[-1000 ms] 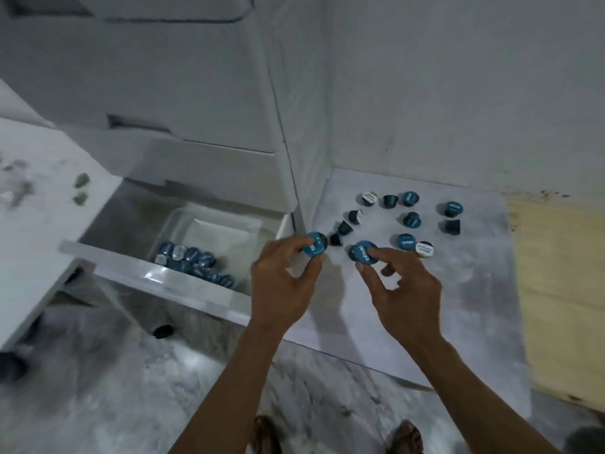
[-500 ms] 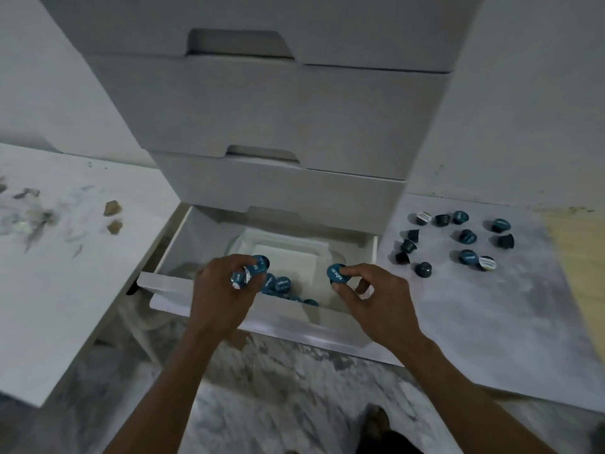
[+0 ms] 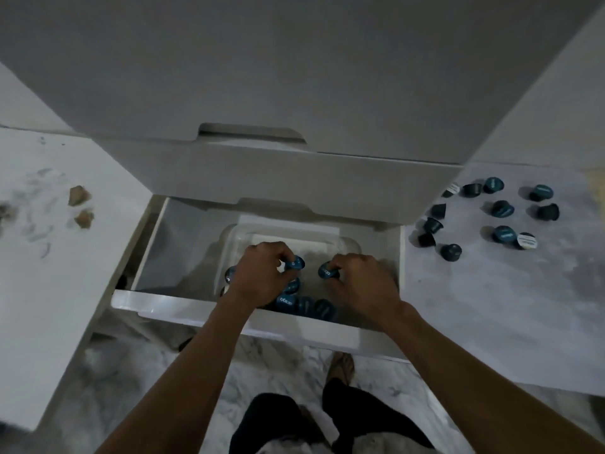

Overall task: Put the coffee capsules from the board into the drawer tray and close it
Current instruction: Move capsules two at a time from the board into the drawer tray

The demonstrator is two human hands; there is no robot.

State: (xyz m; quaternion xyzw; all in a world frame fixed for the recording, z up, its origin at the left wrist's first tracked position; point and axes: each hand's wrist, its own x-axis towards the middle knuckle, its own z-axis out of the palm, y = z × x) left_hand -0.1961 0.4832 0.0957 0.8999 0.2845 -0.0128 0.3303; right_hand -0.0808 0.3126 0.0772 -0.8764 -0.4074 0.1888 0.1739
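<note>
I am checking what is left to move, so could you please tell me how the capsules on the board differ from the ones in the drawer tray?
The capsules on the board lie scattered and apart, some upright, some tipped; the capsules in the tray are packed close together. Two board capsules show white lids; the tray ones I can see are all blue-lidded. The board group lies untouched, while the left hand and right hand each hold a capsule over the tray. Both groups are small dark cups.

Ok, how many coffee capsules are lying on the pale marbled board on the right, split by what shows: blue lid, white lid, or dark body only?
Blue-lidded capsules: 4
White-lidded capsules: 2
Dark capsules with no lid visible: 6
Total on the pale marbled board: 12
</note>
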